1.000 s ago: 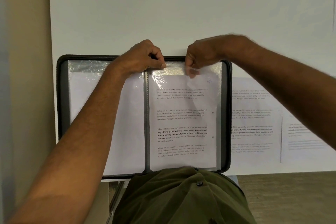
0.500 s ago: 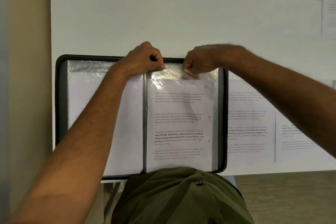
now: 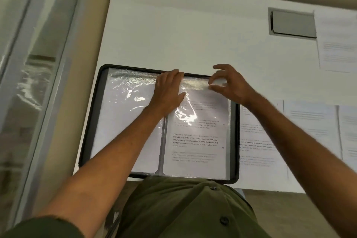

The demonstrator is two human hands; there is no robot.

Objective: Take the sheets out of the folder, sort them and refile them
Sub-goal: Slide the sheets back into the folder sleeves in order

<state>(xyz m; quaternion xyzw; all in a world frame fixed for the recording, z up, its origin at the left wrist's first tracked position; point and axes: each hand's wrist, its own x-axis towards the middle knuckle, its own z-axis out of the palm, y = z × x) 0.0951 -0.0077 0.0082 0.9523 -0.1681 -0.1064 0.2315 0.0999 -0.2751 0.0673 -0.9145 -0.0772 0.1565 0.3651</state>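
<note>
Black-edged and lined with crinkled clear plastic sleeves, the open display folder (image 3: 92,121) lies flat on the white table (image 3: 193,31), its near edge just in front of the person's olive-green shirt (image 3: 185,208). The right-hand sleeve holds a white printed sheet (image 3: 197,141) with several short paragraphs of text, one of them in bold; the left-hand sleeve shows a plain white page (image 3: 125,131) under glare.

The left hand (image 3: 169,92) lies flat with straight fingers across the top of the folder's spine, fingertips reaching the far black edge, pressing the pages down. The right hand (image 3: 229,83) hovers over the top right corner of the folder, fingers loosely curved, thumb and forefinger close together at the top edge of the right sleeve; whether they actually pinch the plastic is too blurred to tell.

More white printed sheets (image 3: 260,141) lie on the table just right of the folder, one partly tucked under its right edge, with further sheets (image 3: 313,121) beyond. Another printed page (image 3: 338,44) lies at the far right, beside a grey rectangular recessed panel (image 3: 293,23) set in the table top. A beige wall and a glazed frame (image 3: 38,63) run along the left.
</note>
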